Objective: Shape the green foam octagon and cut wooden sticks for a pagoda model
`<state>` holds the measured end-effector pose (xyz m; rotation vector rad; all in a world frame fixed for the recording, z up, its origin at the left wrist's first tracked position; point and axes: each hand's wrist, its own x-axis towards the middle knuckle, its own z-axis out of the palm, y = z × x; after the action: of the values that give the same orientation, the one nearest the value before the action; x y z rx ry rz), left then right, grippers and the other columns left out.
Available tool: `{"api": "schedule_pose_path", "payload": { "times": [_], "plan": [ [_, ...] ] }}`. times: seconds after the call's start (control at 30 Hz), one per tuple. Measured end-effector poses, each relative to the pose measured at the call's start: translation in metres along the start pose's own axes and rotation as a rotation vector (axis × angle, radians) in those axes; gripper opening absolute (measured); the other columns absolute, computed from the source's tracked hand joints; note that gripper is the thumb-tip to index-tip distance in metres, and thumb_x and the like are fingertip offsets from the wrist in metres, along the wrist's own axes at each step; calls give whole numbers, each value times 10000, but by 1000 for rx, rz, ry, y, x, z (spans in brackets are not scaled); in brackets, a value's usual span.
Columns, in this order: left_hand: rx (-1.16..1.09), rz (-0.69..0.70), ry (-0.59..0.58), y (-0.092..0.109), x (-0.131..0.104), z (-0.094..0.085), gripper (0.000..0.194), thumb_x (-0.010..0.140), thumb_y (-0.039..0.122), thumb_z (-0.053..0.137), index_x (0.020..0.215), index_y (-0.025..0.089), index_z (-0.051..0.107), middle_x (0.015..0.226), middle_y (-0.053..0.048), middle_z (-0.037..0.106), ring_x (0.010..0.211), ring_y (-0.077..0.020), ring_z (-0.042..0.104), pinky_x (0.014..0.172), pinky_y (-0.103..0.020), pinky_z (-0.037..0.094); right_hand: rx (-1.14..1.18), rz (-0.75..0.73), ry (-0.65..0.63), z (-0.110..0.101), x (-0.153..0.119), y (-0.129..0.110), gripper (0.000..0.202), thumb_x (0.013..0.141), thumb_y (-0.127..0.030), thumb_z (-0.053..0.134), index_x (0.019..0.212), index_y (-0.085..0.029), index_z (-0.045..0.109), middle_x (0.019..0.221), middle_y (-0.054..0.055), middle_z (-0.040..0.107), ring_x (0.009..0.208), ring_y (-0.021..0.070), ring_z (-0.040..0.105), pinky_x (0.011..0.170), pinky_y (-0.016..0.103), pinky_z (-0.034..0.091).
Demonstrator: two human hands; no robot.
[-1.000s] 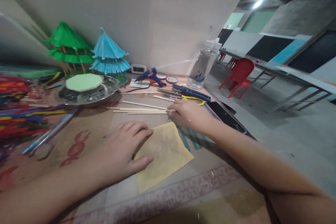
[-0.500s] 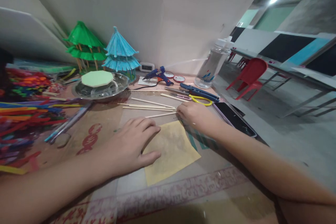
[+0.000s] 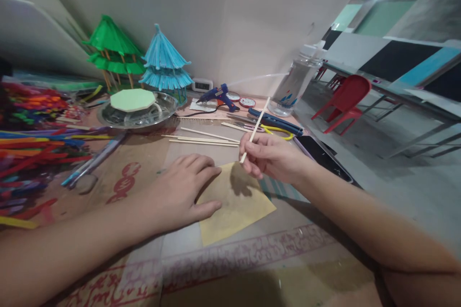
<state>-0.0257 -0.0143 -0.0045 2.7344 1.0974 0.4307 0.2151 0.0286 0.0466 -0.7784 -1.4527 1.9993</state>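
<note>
Between the thumb and fingers of my right hand (image 3: 268,153) is a thin wooden stick (image 3: 256,127), raised and tilted with its top leaning right. My left hand (image 3: 187,189) lies palm down with fingers apart, at the left edge of a yellow square of sandpaper-like sheet (image 3: 236,216). Several more wooden sticks (image 3: 205,140) lie on the table just beyond my hands. The shadow of my right hand falls on the yellow sheet.
A blue hot glue gun (image 3: 218,95), yellow-handled scissors (image 3: 277,132), a water bottle (image 3: 297,79) and a phone (image 3: 322,156) sit behind and right. Left are a metal tray (image 3: 104,117), colourful pipe cleaners (image 3: 32,163), and green (image 3: 113,41) and blue (image 3: 163,53) model pavilions.
My right hand has lifted one stick off the table and turned it upward, drawing it over the yellow sheet's top edge. My left hand stays in place.
</note>
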Motion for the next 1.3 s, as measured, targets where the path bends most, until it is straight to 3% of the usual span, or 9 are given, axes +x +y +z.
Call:
{"api": "schedule_pose_path", "payload": {
  "times": [0.53, 0.67, 0.83, 1.3],
  "plan": [
    [-6, 1, 22, 1, -1, 1, 512, 879, 521, 648, 1250, 170, 612, 1149, -106, 590, 1115, -320, 534, 954, -486, 438, -60, 2, -63, 4, 0, 11, 284, 837, -381, 785, 888, -161, 612, 688, 11, 724, 559, 63, 610, 542, 156, 477],
    [-75, 15, 140, 1, 0, 0, 410, 934, 519, 600, 1146, 170, 631, 1087, -90, 617, 1049, -285, 552, 912, -443, 429, -111, -26, -43, 5, 1, 18, 309, 847, -410, 772, 892, -172, 580, 677, -1, 717, 543, 59, 599, 518, 151, 451],
    [-121, 114, 311, 0, 1, -3, 186, 989, 361, 576, 973, 195, 658, 948, -41, 647, 956, -222, 550, 886, -380, 402, -135, -21, 14, 11, 4, 31, 367, 824, -473, 777, 898, -169, 586, 675, -7, 714, 532, 58, 604, 512, 159, 470],
    [-118, 173, 292, 1, 3, -6, 213, 1010, 265, 512, 901, 190, 678, 873, -45, 661, 895, -207, 555, 873, -373, 398, -203, -61, 79, 23, 3, 38, 350, 826, -471, 768, 867, -181, 577, 673, -2, 713, 530, 76, 602, 522, 200, 500]
  ]
}}
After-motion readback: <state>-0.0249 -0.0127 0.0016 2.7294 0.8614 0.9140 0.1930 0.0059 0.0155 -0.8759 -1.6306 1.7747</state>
